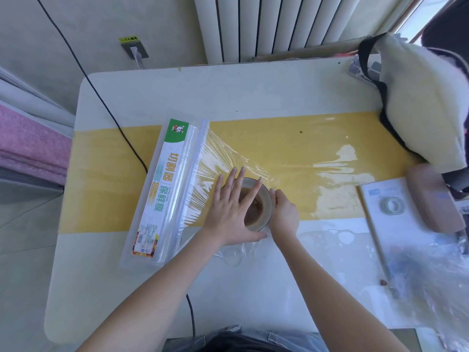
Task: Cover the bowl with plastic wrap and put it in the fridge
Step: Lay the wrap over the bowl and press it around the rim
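Note:
A small bowl with brownish food sits at the middle of the table. Clear plastic wrap stretches from the long wrap dispenser box on the left across the bowl's top. My left hand lies flat with fingers spread on the wrap over the bowl's left half. At the bowl's right rim, my right hand is curled against the side, pinching the wrap down. A loose piece of the film lies crumpled on the table in front of the bowl.
The white table carries a yellow strip across its middle. A cream bag with black straps stands at the far right. A booklet with a tape roll lies on the right. A black cable crosses the left side.

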Motion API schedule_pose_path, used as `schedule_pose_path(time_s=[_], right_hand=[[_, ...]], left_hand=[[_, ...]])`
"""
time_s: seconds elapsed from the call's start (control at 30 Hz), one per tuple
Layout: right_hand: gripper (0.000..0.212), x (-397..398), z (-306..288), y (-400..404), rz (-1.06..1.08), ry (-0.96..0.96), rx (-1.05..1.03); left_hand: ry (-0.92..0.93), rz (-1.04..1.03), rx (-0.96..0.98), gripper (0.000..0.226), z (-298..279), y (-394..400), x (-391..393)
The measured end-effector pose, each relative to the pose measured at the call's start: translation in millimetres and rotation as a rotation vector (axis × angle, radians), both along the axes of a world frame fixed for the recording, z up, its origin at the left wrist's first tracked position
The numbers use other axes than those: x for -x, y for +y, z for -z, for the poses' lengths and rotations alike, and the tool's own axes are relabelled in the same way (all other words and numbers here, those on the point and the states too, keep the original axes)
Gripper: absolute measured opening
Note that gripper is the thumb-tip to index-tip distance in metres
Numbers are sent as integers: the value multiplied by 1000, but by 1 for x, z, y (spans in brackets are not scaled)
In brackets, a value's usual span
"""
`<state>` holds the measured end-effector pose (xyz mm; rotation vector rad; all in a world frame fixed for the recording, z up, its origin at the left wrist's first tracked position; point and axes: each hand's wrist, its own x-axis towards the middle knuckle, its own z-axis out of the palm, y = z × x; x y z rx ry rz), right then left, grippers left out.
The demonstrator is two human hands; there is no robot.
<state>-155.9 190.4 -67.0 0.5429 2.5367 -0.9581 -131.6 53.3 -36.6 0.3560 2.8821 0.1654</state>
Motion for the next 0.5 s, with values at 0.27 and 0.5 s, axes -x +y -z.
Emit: schedule_pose_path(time_s=[0.27, 0.5], right_hand=[[45, -3, -3, 7, 89, -68, 82], [23, -9, -3, 19, 543, -172, 644]], left_hand=[[-26, 54, 78, 122, -1, -2, 1], [-32, 20, 25, 111, -5, 1, 0]])
